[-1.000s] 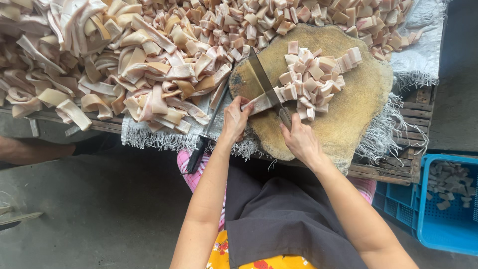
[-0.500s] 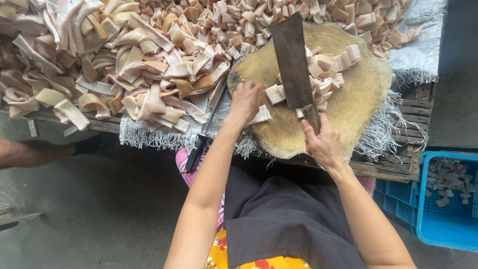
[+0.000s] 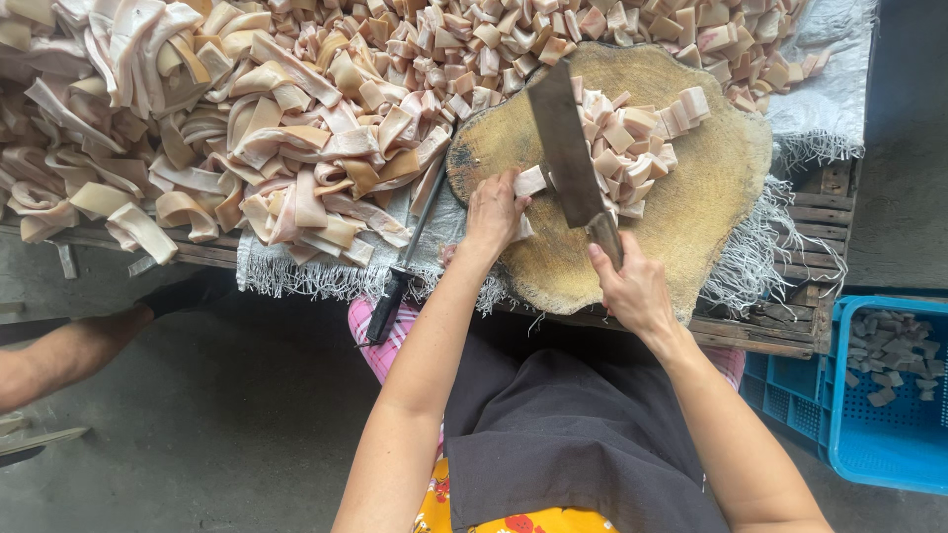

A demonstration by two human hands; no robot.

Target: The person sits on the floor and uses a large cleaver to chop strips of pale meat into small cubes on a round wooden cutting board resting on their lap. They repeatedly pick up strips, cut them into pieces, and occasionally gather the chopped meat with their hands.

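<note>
My right hand [image 3: 632,286] grips the handle of a broad cleaver [image 3: 565,148], whose blade stands over the round wooden chopping block [image 3: 711,197]. My left hand [image 3: 491,212] presses on a pale strip of pork skin [image 3: 528,183] at the block's left side, just beside the blade. To the right of the blade lies a heap of cut square pieces [image 3: 632,143].
A big pile of long pale strips [image 3: 227,128] covers the table to the left, and cut squares [image 3: 592,25] fill the far edge. A dark sharpening steel [image 3: 400,266] lies by the block. A blue crate [image 3: 884,395] sits at the lower right. Another person's arm [image 3: 59,360] shows at the left.
The cleaver has swung from lying across the block to standing upright along its middle. My left hand has moved onto a strip at the blade's left.
</note>
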